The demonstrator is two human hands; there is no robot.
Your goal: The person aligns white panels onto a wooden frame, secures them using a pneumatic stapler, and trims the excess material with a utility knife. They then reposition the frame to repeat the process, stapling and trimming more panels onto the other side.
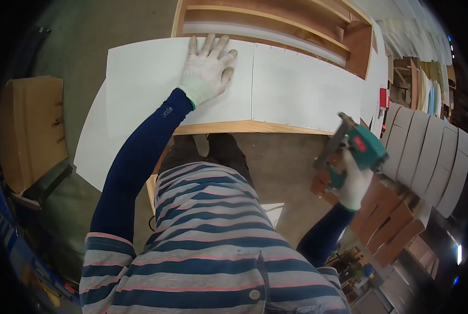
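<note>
My left hand (pixel 206 70), in a white glove with greyed fingertips, lies flat with fingers spread on a white panel (pixel 145 86). A seam divides this panel from a second white panel (pixel 304 91) to its right, which has small marks along its edges. A wooden edge (pixel 218 127) shows beneath the panels on my side. My gloved right hand (pixel 355 183) is closed around the handle of a green and black staple gun (pixel 366 146). The gun is held off the right end of the panels, slightly blurred, its nose pointing up and left.
Behind the panels stands an open wooden frame (pixel 270 20) with slats. A cardboard box (pixel 33 133) is at the left. Curved grey panels (pixel 427 152) and brown boards (pixel 385 225) are stacked at the right. A small red box (pixel 384 98) sits near the panels' right end.
</note>
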